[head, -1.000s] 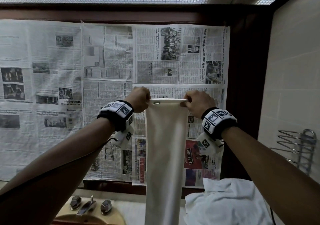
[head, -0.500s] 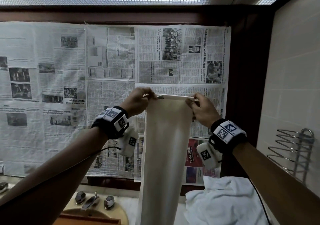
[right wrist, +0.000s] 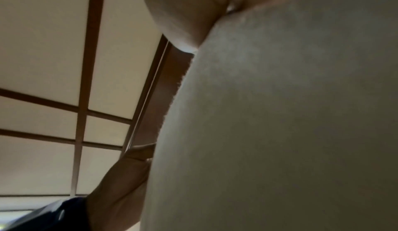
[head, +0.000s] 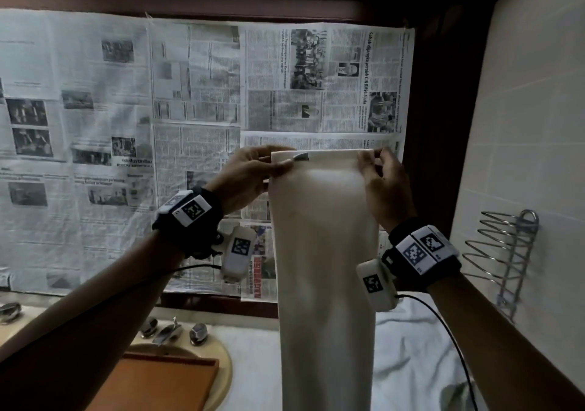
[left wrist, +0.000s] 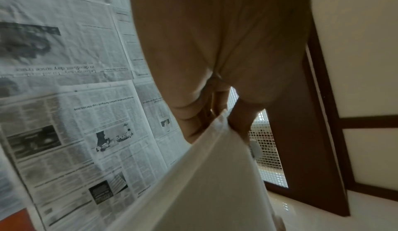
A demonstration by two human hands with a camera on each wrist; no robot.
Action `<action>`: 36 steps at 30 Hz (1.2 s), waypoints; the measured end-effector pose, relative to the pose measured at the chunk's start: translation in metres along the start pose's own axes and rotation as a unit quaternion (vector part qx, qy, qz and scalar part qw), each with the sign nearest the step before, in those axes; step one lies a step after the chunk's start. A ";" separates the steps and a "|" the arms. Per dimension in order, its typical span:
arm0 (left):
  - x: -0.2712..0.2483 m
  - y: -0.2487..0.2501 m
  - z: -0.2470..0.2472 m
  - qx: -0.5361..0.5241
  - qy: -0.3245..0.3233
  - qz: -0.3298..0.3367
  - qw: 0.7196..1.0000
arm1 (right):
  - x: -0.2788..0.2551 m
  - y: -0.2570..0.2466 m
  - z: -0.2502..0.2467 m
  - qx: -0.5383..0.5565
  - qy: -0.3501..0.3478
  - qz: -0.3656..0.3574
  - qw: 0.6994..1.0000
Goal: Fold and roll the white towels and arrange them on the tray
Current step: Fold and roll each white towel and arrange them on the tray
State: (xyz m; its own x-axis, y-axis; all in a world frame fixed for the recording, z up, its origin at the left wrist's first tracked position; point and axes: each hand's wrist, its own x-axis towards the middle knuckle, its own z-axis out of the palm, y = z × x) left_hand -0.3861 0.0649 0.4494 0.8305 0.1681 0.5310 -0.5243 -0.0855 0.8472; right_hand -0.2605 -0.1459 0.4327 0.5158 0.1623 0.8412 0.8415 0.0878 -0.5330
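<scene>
Centre frame: left hand (head: 250,173) and right hand (head: 384,183) pinch the towel (head: 326,252) top corners; a loosened pinch would probably undo its fold.

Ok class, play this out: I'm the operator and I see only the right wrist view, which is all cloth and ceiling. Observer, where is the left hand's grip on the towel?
Observer: In the head view the left hand pinches the top left corner of the towel, and the right hand pinches the top right corner. The towel hangs straight down as a long strip.
Operator: Where is the tray?
Observer: An orange-brown tray lies across the sink, below and left of the towel.
Operator: Any more to fold?
Observer: Yes, a second towel lies crumpled at the lower right.
</scene>
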 end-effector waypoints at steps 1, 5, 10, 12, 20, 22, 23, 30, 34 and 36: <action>-0.002 -0.001 0.002 -0.006 0.002 0.000 1.000 | -0.001 0.000 -0.001 0.003 -0.001 0.003 1.000; -0.016 -0.019 0.008 -0.009 0.025 -0.021 0.999 | -0.017 0.019 -0.002 0.002 -0.013 0.041 0.999; -0.051 -0.076 0.000 0.047 0.033 -0.099 0.993 | -0.075 0.064 0.008 -0.031 -0.065 0.096 0.993; -0.067 -0.109 -0.005 0.076 0.032 -0.128 0.988 | -0.106 0.092 0.015 -0.063 -0.094 0.124 0.986; -0.139 -0.236 -0.025 0.203 0.030 -0.265 0.942 | -0.230 0.192 0.041 -0.130 -0.249 0.223 0.934; -0.150 -0.253 -0.027 0.226 0.040 -0.285 0.930 | -0.247 0.208 0.048 -0.146 -0.272 0.235 0.922; -0.152 -0.260 -0.028 0.239 0.041 -0.293 0.925 | -0.252 0.215 0.051 -0.152 -0.279 0.234 0.919; -0.118 -0.313 -0.064 0.335 0.058 -0.235 0.911 | -0.240 0.257 0.081 -0.171 -0.230 0.214 0.934; -0.096 -0.361 -0.084 0.390 0.068 -0.220 0.891 | -0.237 0.297 0.106 -0.189 -0.228 0.242 0.924; -0.092 -0.391 -0.091 0.423 0.054 -0.250 0.869 | -0.244 0.324 0.117 -0.217 -0.269 0.267 0.900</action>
State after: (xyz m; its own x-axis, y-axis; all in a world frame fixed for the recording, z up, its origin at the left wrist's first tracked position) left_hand -0.2747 0.1727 0.0673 0.8682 0.4794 0.1277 0.2607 -0.6598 0.7048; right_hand -0.1322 -0.0420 0.0443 0.8111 0.5301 0.2473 0.5403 -0.5168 -0.6641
